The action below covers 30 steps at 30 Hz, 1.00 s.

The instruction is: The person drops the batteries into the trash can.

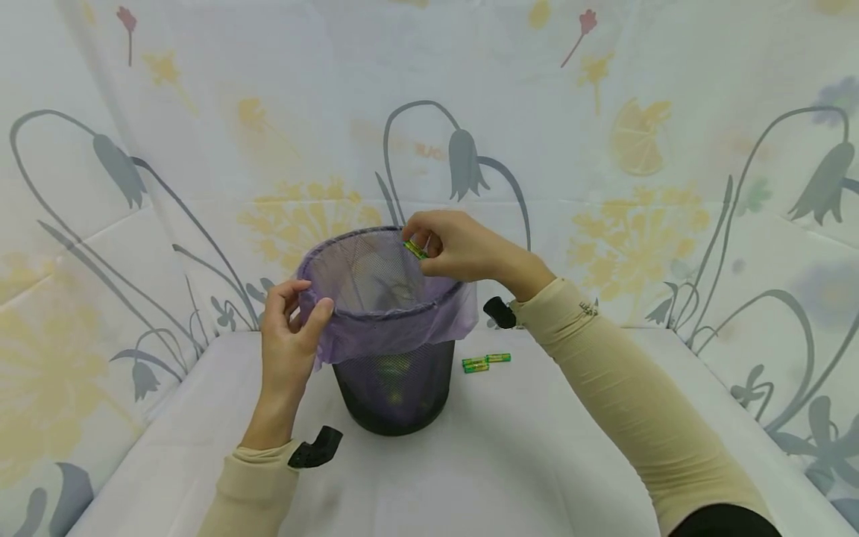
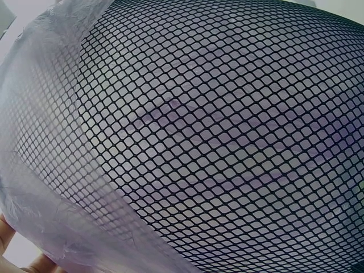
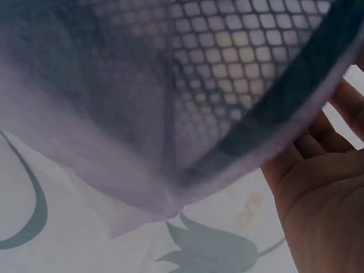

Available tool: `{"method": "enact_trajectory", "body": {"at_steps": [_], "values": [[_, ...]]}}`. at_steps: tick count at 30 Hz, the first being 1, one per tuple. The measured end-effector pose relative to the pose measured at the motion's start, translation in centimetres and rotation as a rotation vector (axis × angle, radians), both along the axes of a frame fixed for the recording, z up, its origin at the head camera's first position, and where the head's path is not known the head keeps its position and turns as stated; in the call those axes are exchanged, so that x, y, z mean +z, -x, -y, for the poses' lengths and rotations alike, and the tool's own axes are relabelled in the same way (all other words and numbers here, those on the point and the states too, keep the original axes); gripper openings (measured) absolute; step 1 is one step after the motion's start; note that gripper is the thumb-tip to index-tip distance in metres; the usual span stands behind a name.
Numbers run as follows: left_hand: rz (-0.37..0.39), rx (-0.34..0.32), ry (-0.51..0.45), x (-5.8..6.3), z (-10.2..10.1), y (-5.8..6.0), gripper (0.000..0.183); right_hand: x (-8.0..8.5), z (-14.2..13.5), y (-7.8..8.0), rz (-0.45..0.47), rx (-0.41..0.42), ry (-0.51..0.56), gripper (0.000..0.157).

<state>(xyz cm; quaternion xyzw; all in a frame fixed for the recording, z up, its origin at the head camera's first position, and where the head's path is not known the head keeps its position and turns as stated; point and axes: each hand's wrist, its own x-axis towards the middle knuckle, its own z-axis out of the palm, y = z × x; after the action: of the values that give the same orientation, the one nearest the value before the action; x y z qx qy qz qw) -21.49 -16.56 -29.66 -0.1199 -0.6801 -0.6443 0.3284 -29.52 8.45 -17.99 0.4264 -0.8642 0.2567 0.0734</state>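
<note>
Right hand [image 1: 463,242]: thumb and fingers are curled together and pinch one small green cylindrical battery [image 1: 415,250]. The battery sits tilted between the fingertips, one end projecting beyond them. These fingers are over the mouth of a black mesh wastebasket [image 1: 396,406], towards its far right side; the exact height above or below the rim [image 1: 396,314] cannot be determined.

Left hand [image 1: 288,339]: thumb and fingers are partly curled, with a modest gap between them, and hold the purple bin liner [image 1: 396,337] at the left of the rim. The left-wrist view shows part of these fingers against the edge of the translucent plastic. The liner covers the inside of the wastebasket and is folded over the rim, its loose skirt hanging to the right of the left fingers.

Three further green batteries [image 1: 476,368] lie on the white table surface [image 1: 537,455], below and to the right of the right fingers, just beside the wastebasket. They are close together, two alongside each other and one towards their right end. Below the right fingers, a yellow-green patch shows through the lower mesh; its nature cannot be established. Beyond the fingers of both hands hangs a white backdrop [image 1: 322,67] printed with flowers.
</note>
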Motion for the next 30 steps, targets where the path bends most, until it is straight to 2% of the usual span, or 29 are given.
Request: {"method": "enact_trajectory", "body": {"at_steps": [10, 17, 30], "values": [[-0.006, -0.005, 0.001, 0.0, 0.0, 0.1, 0.041, -0.2, 2.2, 1.4, 0.032, 0.004, -0.061, 0.041], [-0.007, 0.001, 0.005, 0.0, 0.0, 0.0, 0.042, -0.7, 3.1, 1.9, 0.021, -0.006, -0.115, 0.041], [0.003, 0.001, 0.003, 0.0, -0.1, 0.0, 0.041, -1.9, 4.1, 2.2, 0.068, -0.016, -0.185, 0.04]]}}
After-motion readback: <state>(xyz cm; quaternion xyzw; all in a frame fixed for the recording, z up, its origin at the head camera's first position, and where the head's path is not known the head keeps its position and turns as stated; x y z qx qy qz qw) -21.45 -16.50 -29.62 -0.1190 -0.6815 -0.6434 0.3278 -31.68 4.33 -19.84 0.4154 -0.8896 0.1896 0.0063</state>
